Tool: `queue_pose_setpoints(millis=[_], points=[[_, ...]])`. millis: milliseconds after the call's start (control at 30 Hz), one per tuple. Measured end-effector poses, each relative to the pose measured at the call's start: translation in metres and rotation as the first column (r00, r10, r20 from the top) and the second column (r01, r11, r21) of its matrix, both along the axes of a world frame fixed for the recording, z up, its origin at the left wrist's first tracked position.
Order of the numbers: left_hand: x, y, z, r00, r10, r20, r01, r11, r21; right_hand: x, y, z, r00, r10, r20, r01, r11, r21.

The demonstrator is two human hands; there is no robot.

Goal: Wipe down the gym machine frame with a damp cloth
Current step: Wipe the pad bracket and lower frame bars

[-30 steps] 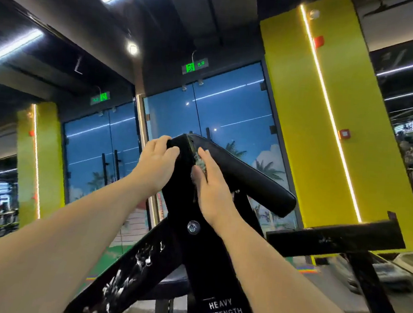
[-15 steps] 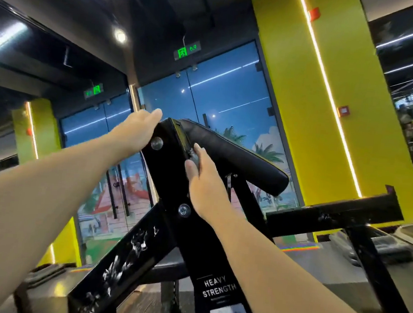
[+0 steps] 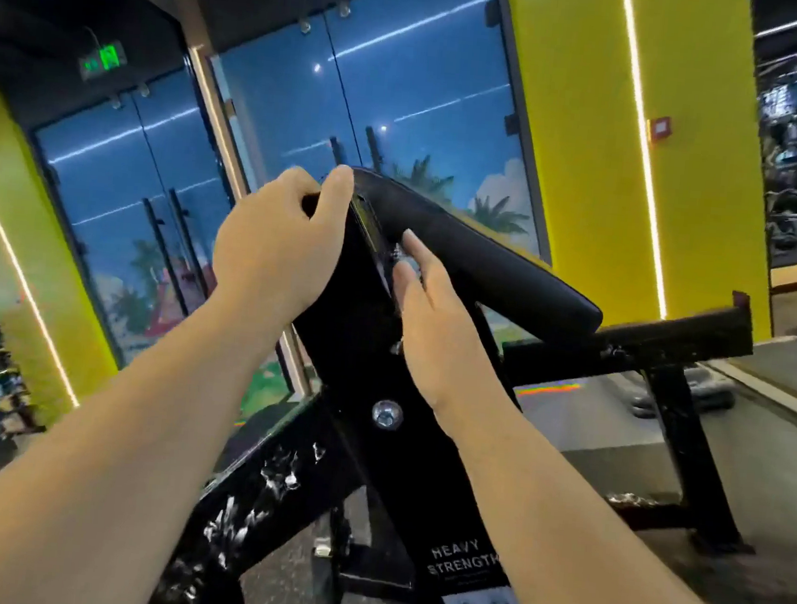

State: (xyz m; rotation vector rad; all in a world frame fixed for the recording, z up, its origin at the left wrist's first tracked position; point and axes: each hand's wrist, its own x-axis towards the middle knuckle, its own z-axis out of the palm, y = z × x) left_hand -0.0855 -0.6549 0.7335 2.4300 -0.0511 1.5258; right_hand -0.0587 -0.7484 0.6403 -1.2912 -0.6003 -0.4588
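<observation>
Head view: your left hand point(image 3: 271, 247) sits on the top end of the frame point(image 3: 359, 346), a black post whose long axis climbs from the bolt point(image 3: 387, 415) up and slightly leftward, away from you. Its grip is curled closed, thumb and fingers pinching a dark fold that I take for the cloth point(image 3: 312, 201), though against black metal that is hard to confirm. Your right hand point(image 3: 437, 334) lies flat and straight-fingered on the post's right face, holding nothing, fingertips just under the pad point(image 3: 477, 255). The rest of the post lies below the left hand, toward you, so a stroke would likely run down that axis, and the left hand is the nearer one. Half a second ago the left hand was beside the post top with an upper bolt showing; now it covers that spot. The right hand has barely shifted.
</observation>
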Motion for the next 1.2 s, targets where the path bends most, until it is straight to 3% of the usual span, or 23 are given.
queue_pose_setpoints(millis=[133, 267, 333, 433, 500, 667, 700, 800, 867, 900, 1000, 1033, 1067, 1200], points=[[-0.002, 0.005, 0.003, 0.999, -0.04, -0.022, 0.039, 0.998, -0.043, -0.019, -0.008, -0.05, 0.962, -0.048, -0.268, 0.041, 0.999, -0.029], [-0.008, 0.006, 0.003, 0.994, -0.032, -0.109, 0.019, 0.993, -0.117, -0.037, -0.01, -0.073, 0.76, -0.131, -0.637, 0.069, 0.99, -0.122], [-0.007, 0.006, 0.005, 0.991, -0.028, -0.132, 0.016, 0.996, -0.087, -0.031, -0.002, -0.039, 0.739, -0.131, -0.66, 0.074, 0.991, -0.113], [-0.011, 0.007, 0.007, 0.977, -0.077, -0.198, 0.068, 0.996, -0.052, -0.034, 0.013, 0.008, 0.82, -0.16, -0.549, 0.128, 0.987, -0.097], [-0.012, 0.006, 0.009, 0.963, -0.089, -0.253, 0.083, 0.996, -0.033, -0.038, 0.011, 0.002, 0.786, -0.178, -0.592, 0.152, 0.984, -0.094], [-0.014, 0.007, 0.011, 0.953, -0.102, -0.284, 0.111, 0.994, 0.014, -0.047, -0.007, -0.034, 0.45, -0.173, -0.876, 0.11, 0.984, -0.138], [-0.014, 0.009, 0.01, 0.953, -0.107, -0.283, 0.116, 0.993, 0.013, -0.044, -0.004, -0.023, 0.453, -0.14, -0.88, 0.106, 0.989, -0.103], [-0.013, 0.008, 0.012, 0.951, -0.125, -0.283, 0.133, 0.991, 0.012, -0.04, 0.009, 0.025, 0.641, -0.097, -0.762, 0.108, 0.993, -0.036], [-0.013, 0.005, 0.015, 0.945, -0.143, -0.294, 0.151, 0.989, 0.005, -0.042, 0.008, 0.029, 0.684, -0.117, -0.72, 0.116, 0.992, -0.051], [-0.013, 0.005, 0.016, 0.941, -0.151, -0.304, 0.158, 0.988, -0.002, -0.043, 0.005, 0.021, 0.65, -0.157, -0.744, 0.135, 0.987, -0.091], [-0.015, 0.007, 0.018, 0.933, -0.164, -0.319, 0.168, 0.986, -0.017, -0.049, -0.004, -0.004, 0.412, -0.195, -0.89, 0.147, 0.978, -0.146], [-0.016, 0.008, 0.017, 0.932, -0.164, -0.324, 0.166, 0.986, -0.022, -0.049, -0.002, 0.001, 0.388, -0.188, -0.902, 0.145, 0.979, -0.142], [-0.016, 0.009, 0.016, 0.93, -0.162, -0.331, 0.161, 0.986, -0.03, -0.046, 0.002, 0.013, 0.426, -0.182, -0.886, 0.14, 0.981, -0.134], [-0.016, 0.011, 0.017, 0.92, -0.156, -0.36, 0.154, 0.987, -0.034, -0.038, 0.022, 0.079, 0.761, -0.111, -0.639, 0.093, 0.994, -0.063]])
